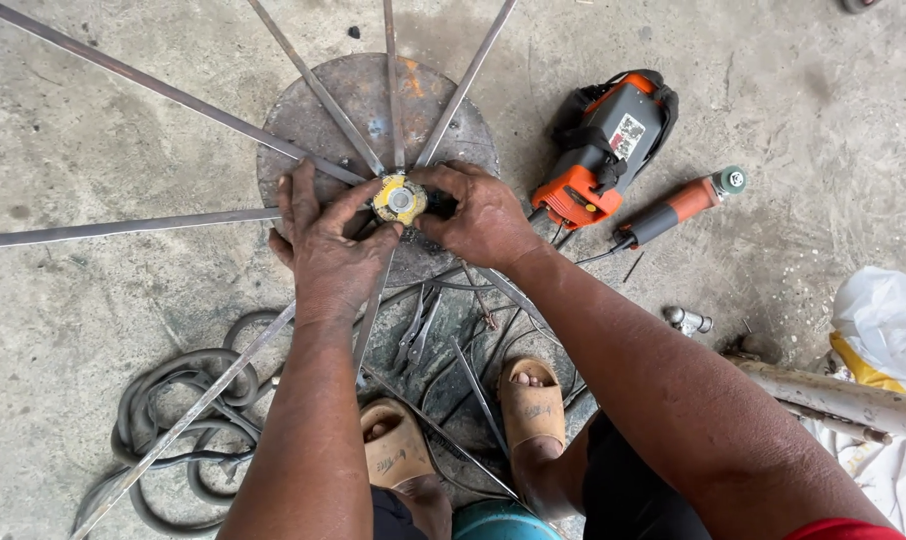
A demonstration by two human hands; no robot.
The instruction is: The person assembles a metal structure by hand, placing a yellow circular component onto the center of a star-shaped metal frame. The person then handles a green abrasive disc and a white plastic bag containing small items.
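Note:
A round rusty steel plate point(353, 100) lies on the concrete floor. Several flat metal strips point(123, 228) fan out from its middle like spokes. At the hub sits a small yellow round piece with a silver centre point(399, 199). My left hand point(328, 240) presses down on the strips just left of the yellow piece, its fingertips touching it. My right hand point(478, 215) grips the piece from the right side.
An orange and grey welding machine point(603, 145) lies right of the plate, with an orange-handled grinder point(673, 212) beside it. Coiled grey cable point(183, 400) lies lower left. Pliers point(418, 330) rest near my sandalled feet point(531, 400). A pale pipe point(833, 395) and white bag point(888, 315) lie at right.

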